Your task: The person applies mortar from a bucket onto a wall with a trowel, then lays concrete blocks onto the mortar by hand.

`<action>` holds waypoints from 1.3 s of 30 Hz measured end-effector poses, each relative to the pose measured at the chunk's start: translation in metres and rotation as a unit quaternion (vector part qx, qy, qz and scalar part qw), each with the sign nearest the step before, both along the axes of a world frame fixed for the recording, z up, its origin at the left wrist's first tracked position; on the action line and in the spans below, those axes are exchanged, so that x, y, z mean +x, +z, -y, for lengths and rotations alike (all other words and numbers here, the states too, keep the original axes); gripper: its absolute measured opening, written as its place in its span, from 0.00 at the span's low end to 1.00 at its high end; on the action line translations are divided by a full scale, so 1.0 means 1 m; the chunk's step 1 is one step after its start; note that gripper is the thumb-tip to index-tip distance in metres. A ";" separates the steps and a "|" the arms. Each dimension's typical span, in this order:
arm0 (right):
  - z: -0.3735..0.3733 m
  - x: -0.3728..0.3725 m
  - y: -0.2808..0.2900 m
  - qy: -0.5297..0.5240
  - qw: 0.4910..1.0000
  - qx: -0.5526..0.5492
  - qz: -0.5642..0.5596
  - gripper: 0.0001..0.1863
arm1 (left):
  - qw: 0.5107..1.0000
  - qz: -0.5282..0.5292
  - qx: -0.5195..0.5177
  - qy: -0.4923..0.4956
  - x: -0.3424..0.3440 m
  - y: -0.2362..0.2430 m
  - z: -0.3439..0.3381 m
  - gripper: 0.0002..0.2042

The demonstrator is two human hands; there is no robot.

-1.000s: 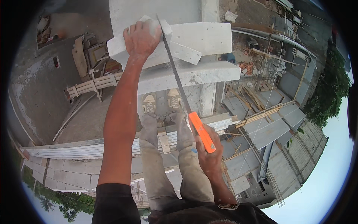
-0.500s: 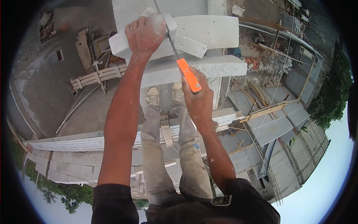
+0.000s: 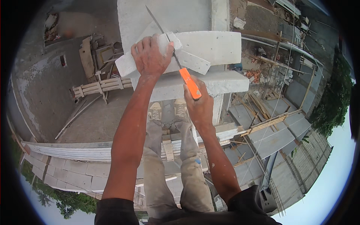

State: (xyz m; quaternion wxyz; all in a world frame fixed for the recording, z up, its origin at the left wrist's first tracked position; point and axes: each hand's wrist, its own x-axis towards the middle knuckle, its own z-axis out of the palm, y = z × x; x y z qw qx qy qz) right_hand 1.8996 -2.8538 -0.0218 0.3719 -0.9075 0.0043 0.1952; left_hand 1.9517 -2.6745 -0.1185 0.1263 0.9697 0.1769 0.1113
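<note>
My right hand [image 3: 201,107] is wrapped round the orange handle of a handsaw [image 3: 191,84]. The narrow blade slants up and left, past my left thumb, along a small white block [image 3: 126,64]. Bent over that block, my left hand [image 3: 152,56] grips it from above, its thumb on the right side close to the blade. A thin white offcut [image 3: 195,62] leans just right of the blade. Behind it lies a larger white block [image 3: 219,47], and a long white block [image 3: 225,82] runs across in front. How deep the blade sits in the small block is hidden.
I stand high on a narrow support, my shoes [image 3: 180,108] just under the long block. Bamboo poles [image 3: 105,86] and a grey wall [image 3: 37,82] are on the left. Lower down right are planks [image 3: 258,107], grey panels [image 3: 266,133] and a thin taut line.
The view has shifted, so the blocks sit lower in the picture. The saw has slid forward, its handle now closer to the small block. My left hand keeps its grip.
</note>
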 end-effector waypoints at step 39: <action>0.008 -0.048 0.068 -0.087 0.991 0.072 -0.076 0.21 | 0.967 -0.152 0.067 -0.193 0.066 -0.011 -0.061 0.35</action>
